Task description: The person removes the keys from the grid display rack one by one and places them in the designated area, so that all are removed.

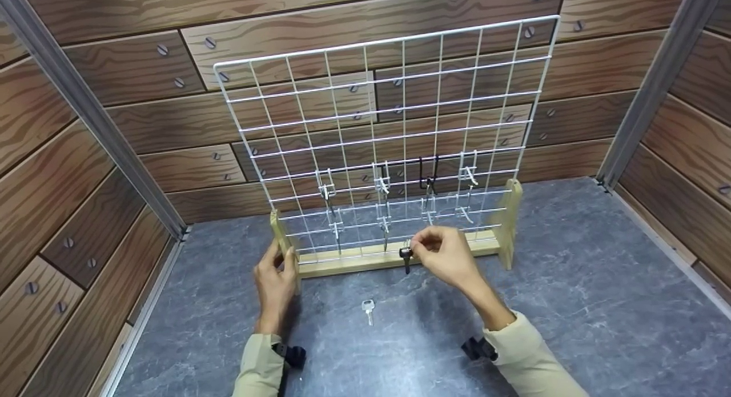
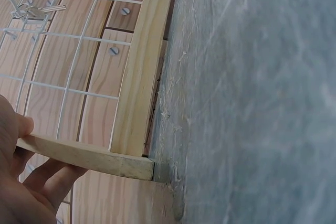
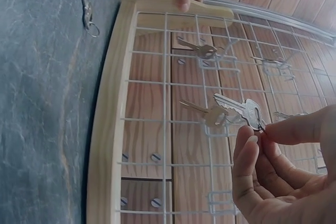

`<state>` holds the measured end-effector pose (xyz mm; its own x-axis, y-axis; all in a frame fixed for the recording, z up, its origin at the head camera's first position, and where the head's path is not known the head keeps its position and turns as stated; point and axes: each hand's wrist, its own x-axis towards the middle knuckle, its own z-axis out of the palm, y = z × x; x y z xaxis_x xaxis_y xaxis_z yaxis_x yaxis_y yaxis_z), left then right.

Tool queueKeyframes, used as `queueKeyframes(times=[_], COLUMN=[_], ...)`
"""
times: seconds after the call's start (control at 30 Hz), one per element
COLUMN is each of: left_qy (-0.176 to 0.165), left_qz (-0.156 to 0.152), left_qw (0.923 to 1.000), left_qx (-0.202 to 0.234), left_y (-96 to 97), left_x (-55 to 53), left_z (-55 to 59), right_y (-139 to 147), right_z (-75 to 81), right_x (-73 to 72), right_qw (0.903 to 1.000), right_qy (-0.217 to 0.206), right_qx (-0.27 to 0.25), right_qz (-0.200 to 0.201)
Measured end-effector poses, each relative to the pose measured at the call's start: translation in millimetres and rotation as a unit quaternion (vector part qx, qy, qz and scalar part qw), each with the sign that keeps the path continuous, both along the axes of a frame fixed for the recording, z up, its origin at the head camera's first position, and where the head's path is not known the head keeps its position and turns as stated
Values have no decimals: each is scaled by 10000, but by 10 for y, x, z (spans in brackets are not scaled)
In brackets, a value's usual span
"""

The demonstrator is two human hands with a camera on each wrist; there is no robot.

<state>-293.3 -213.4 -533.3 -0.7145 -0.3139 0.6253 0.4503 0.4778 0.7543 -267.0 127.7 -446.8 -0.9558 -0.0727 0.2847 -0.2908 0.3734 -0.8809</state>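
A key (image 1: 406, 259) on a small ring is pinched between the thumb and fingertips of my right hand (image 1: 448, 257), in front of the lower part of a white wire grid (image 1: 403, 100). Close up in the right wrist view, this key (image 3: 244, 109) points away from the fingertips, apart from the hooks. My left hand (image 1: 277, 280) grips the left wooden foot (image 2: 94, 160) of the grid's stand, thumb on one side and fingers on the other. Several keys hang from hooks on the grid, among them a key (image 3: 205, 50) near the left side.
Another key (image 1: 368, 311) with a ring lies flat on the grey marbled tabletop (image 1: 194, 305), in front of the stand. White hooks (image 1: 465, 214) and a black hook (image 1: 428, 177) stick out from the grid. Wood-patterned walls (image 1: 137, 128) enclose the back and sides.
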Motion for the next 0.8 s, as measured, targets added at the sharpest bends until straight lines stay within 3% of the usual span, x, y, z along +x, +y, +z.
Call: queueKeyframes(times=[0.43, 0.8], left_qy=[-9, 35], left_qz=[-24, 0], left_qw=[10000, 10000], left_qx=[39, 78], left_y=[1, 3], left_x=[-18, -13], left_z=[3, -8], right_y=[-85, -121], right_z=[-184, -329], right_x=[-70, -133], right_qw=[9990, 9945], right_qy=[-109, -693], right_qx=[4, -136], right_qz=[426, 769])
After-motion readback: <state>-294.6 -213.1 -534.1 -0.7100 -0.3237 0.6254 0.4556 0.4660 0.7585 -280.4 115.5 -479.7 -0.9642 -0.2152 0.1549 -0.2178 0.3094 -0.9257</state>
